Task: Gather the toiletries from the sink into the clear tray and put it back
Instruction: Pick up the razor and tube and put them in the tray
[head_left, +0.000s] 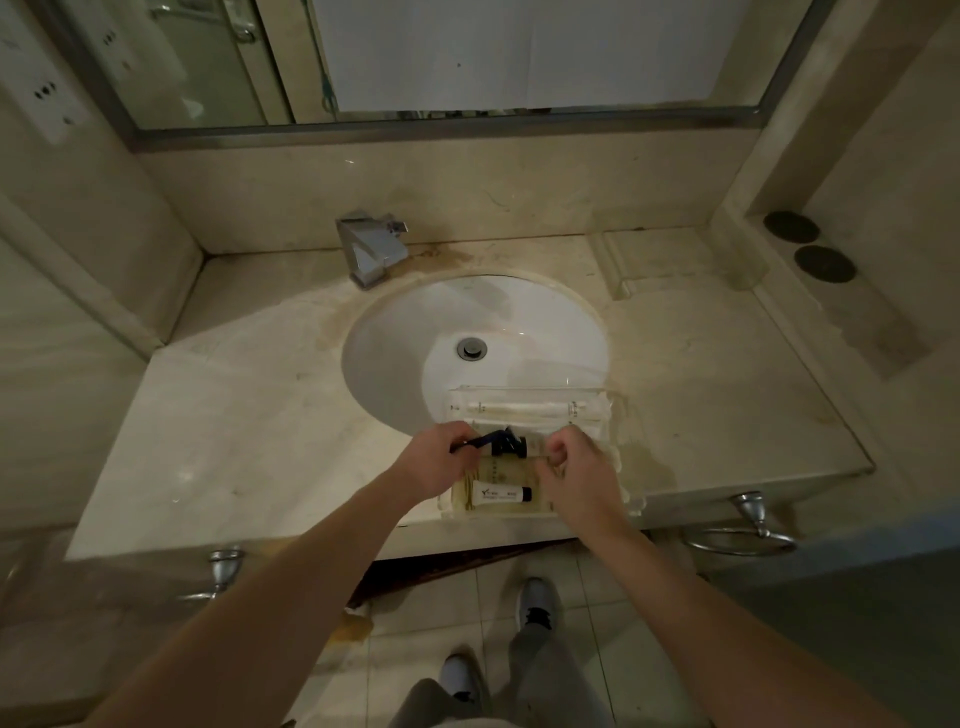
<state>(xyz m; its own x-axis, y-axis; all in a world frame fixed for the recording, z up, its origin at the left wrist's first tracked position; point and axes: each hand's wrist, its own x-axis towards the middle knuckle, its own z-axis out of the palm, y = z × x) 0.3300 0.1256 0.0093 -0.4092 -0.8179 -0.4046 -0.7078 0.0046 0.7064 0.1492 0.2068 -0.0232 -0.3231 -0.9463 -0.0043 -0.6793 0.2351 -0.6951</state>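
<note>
Clear tray (615, 452) sits at the front edge of the bench (249, 441), just right of centre, its far end overhanging the rim of the sink (415, 332). Basin itself looks emptied, only the drain showing.

In the tray: white paper-wrapped sticks (524, 408) along the far side, a white tube with black cap (503, 493) near the front, a pale flat sachet (496, 470) under it.

Left hand (441, 462) is curled round the handle of a dark razor (501, 442), head lying in the tray middle. Right hand (579, 467) has fingers curled over the tray interior; looks like a pinch on something small, can't tell what.

Handling judgement:
- Contents are all light, so load is no issue.
- Tray looks like rigid acrylic: stiff, smooth walls, probably slippery, and likely to crack or chip if knocked on stone.
- Loose items will slide and roll if it tilts, the tube especially.
- Razor: keep to the handle, blade end away from fingers.
- Best hold for the tray: both hands on the two short end walls, thumbs over the rim, kept level.
- The sink overhang means a nudge from the front could tip it in; pull it back before lifting.
</note>
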